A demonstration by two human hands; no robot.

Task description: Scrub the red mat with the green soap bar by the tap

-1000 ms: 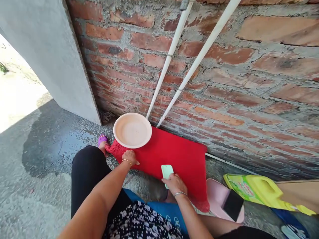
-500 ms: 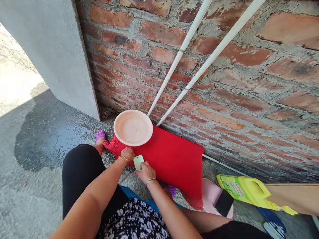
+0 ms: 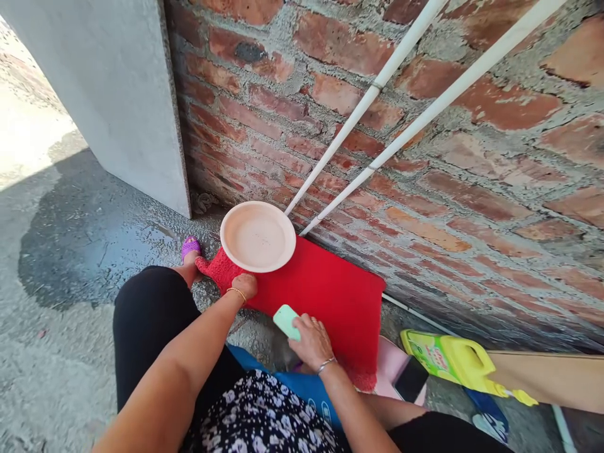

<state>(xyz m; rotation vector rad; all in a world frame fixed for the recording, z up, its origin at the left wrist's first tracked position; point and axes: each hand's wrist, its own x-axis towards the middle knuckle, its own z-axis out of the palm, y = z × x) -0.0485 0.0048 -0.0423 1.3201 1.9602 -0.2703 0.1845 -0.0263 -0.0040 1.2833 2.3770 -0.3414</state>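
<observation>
A red mat (image 3: 325,283) lies across in front of me, smooth on top, with curly looped pile showing at its left end and lower right corner. My left hand (image 3: 245,286) is closed on the mat's near edge, just below a pale pink basin (image 3: 258,236) that stands on the mat's left part. In my right hand (image 3: 314,340) is a light green scrub brush (image 3: 285,321), gripped by one end over the mat's near edge. Its underside is hidden. The basin's bottom shows a few dark specks.
Behind the mat rises a brick wall (image 3: 292,113) with two white pipes (image 3: 340,132). To the right lie a yellow jug (image 3: 453,362), a dark phone-like slab (image 3: 410,377) on something pink, and cardboard (image 3: 552,377). A grey slab (image 3: 141,107) stands left, beside wet concrete (image 3: 94,239).
My right hand has moved to the right with the brush, away from my left hand. My left hand keeps its hold on the mat. The view has shifted slightly.
</observation>
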